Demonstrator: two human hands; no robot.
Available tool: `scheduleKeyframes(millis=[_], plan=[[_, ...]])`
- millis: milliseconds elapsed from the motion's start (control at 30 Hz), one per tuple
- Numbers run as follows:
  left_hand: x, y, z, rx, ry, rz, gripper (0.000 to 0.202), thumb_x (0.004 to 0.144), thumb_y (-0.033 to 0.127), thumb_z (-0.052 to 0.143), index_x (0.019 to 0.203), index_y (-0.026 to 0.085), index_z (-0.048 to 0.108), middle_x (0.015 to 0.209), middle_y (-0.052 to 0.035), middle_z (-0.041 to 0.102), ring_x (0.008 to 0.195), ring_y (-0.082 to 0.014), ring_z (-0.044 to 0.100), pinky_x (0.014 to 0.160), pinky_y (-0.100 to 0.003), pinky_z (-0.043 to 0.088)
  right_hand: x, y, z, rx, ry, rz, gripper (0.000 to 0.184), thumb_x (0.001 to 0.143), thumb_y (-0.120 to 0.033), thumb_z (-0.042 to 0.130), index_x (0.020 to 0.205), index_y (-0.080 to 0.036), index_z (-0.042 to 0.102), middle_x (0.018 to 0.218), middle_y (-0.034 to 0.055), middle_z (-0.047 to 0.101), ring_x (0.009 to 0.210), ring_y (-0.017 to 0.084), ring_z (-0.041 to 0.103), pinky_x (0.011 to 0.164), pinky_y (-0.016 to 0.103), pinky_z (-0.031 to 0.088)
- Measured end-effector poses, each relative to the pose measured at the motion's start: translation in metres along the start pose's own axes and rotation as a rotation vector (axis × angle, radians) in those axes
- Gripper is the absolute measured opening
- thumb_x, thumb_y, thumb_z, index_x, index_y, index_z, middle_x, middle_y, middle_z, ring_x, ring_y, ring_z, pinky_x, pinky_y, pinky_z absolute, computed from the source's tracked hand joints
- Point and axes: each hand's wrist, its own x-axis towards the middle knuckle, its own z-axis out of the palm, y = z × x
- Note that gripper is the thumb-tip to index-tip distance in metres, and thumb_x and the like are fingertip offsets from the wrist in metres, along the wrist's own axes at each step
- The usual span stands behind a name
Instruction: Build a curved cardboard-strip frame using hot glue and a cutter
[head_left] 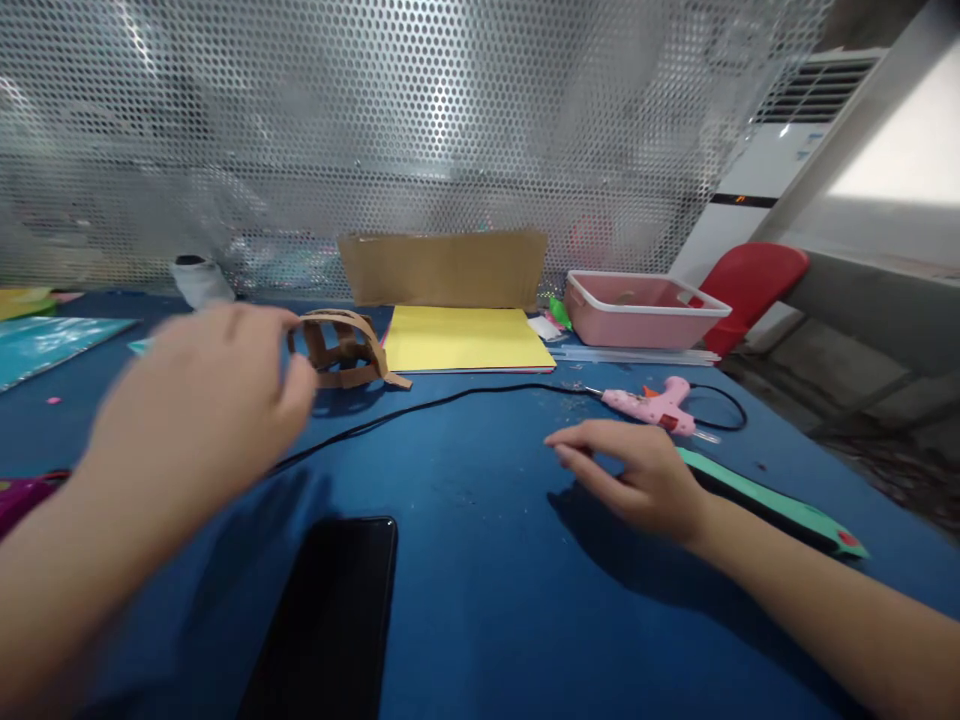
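My left hand (202, 390), blurred by motion, reaches over the left of the table. Its thumb and forefinger are apart at the left edge of a curved frame of brown cardboard strips (349, 350), which looks sharp and still; whether they touch it is hard to see. My right hand (637, 475) hovers low over the table with nothing in it, fingers loosely bent and a small gap between thumb and forefinger. Closest to it are a pink glue gun (652, 405) and a green-and-black tool with a red spot (780, 505), partly hidden by the hand.
A black phone (326, 620) lies at the front of the blue table (480, 600). Behind are yellow sheets (469, 338), a cardboard panel (446, 268), a pink basket (645, 310) and clear glue sticks (637, 355). The black cord (450, 397) crosses the table; a perforated screen (420, 120) stands behind.
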Motion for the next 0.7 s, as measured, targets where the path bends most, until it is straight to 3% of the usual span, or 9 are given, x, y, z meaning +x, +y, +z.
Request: scheduleKeyframes(millis=[67, 133, 233, 300, 400, 500, 600, 700], plan=[[-0.024, 0.024, 0.005, -0.218, -0.267, 0.206, 0.062, 0.087, 0.055, 0.039, 0.130, 0.013, 0.054, 0.130, -0.0176, 0.059, 0.120, -0.0358, 0.054, 0.102, -0.053, 0.041, 0.004, 0.002, -0.007, 0.030, 0.105, 0.101, 0.018, 0.090, -0.024, 0.051, 0.087, -0.019, 0.068, 0.072, 0.0030, 0.073, 0.064, 0.014, 0.067, 0.062, 0.025, 0.054], [-0.047, 0.049, 0.017, -0.342, -0.489, 0.434, 0.077, 0.082, 0.064, 0.045, 0.138, 0.012, 0.049, 0.147, -0.0213, 0.041, 0.134, -0.0415, 0.039, 0.107, -0.059, 0.034, 0.008, 0.002, -0.014, 0.069, 0.158, 0.179, 0.020, 0.089, -0.027, 0.052, 0.084, -0.019, 0.069, 0.064, 0.0013, 0.070, 0.056, 0.013, 0.065, 0.056, 0.025, 0.053], [-0.072, 0.084, 0.033, -0.351, -0.680, 0.507, 0.095, 0.078, 0.072, 0.045, 0.145, 0.006, 0.037, 0.153, -0.0282, 0.021, 0.140, -0.0498, 0.012, 0.106, -0.070, 0.024, 0.012, 0.002, -0.021, 0.136, 0.179, 0.260, 0.020, 0.089, -0.029, 0.052, 0.084, -0.019, 0.069, 0.060, 0.0000, 0.067, 0.051, 0.011, 0.062, 0.050, 0.022, 0.050], [-0.079, 0.106, 0.039, -0.380, -0.689, 0.513, 0.099, 0.079, 0.075, 0.040, 0.150, 0.007, 0.027, 0.154, -0.0272, 0.009, 0.140, -0.0491, -0.001, 0.106, -0.073, 0.017, 0.014, 0.002, -0.023, 0.175, 0.186, 0.295, 0.020, 0.088, -0.031, 0.054, 0.085, -0.019, 0.069, 0.059, 0.0000, 0.067, 0.049, 0.011, 0.061, 0.049, 0.021, 0.050], [-0.079, 0.134, 0.045, -0.498, -0.657, 0.580, 0.102, 0.082, 0.075, 0.034, 0.151, 0.002, 0.016, 0.154, -0.0279, -0.002, 0.141, -0.0443, -0.009, 0.112, -0.068, 0.008, 0.016, 0.000, -0.022, 0.231, 0.220, 0.330, 0.022, 0.088, -0.035, 0.056, 0.083, -0.019, 0.069, 0.059, 0.0006, 0.066, 0.051, 0.011, 0.061, 0.049, 0.021, 0.051], [-0.076, 0.149, 0.048, -0.703, -0.654, 0.845, 0.095, 0.088, 0.066, 0.038, 0.151, 0.001, 0.012, 0.156, -0.0249, 0.003, 0.145, -0.0339, -0.001, 0.119, -0.052, 0.009, 0.017, -0.002, -0.020, 0.266, 0.225, 0.344, 0.023, 0.087, -0.037, 0.057, 0.083, -0.018, 0.069, 0.059, 0.0004, 0.065, 0.050, 0.011, 0.061, 0.049, 0.021, 0.051], [-0.072, 0.145, 0.044, -0.829, -0.628, 1.028, 0.090, 0.089, 0.060, 0.043, 0.153, 0.007, 0.008, 0.158, -0.0189, 0.002, 0.147, -0.0276, 0.004, 0.120, -0.042, 0.014, 0.017, -0.003, -0.022, 0.252, 0.194, 0.333, 0.022, 0.087, -0.036, 0.057, 0.083, -0.018, 0.070, 0.058, 0.0005, 0.066, 0.050, 0.011, 0.061, 0.049, 0.021, 0.051], [-0.069, 0.128, 0.040, -0.706, -0.599, 0.906, 0.096, 0.085, 0.065, 0.046, 0.152, 0.007, 0.009, 0.157, -0.0197, -0.004, 0.145, -0.0346, -0.005, 0.119, -0.054, 0.010, 0.017, -0.003, -0.032, 0.255, 0.188, 0.339, 0.023, 0.087, -0.038, 0.057, 0.084, -0.018, 0.069, 0.057, 0.0008, 0.065, 0.049, 0.012, 0.061, 0.047, 0.021, 0.050]])
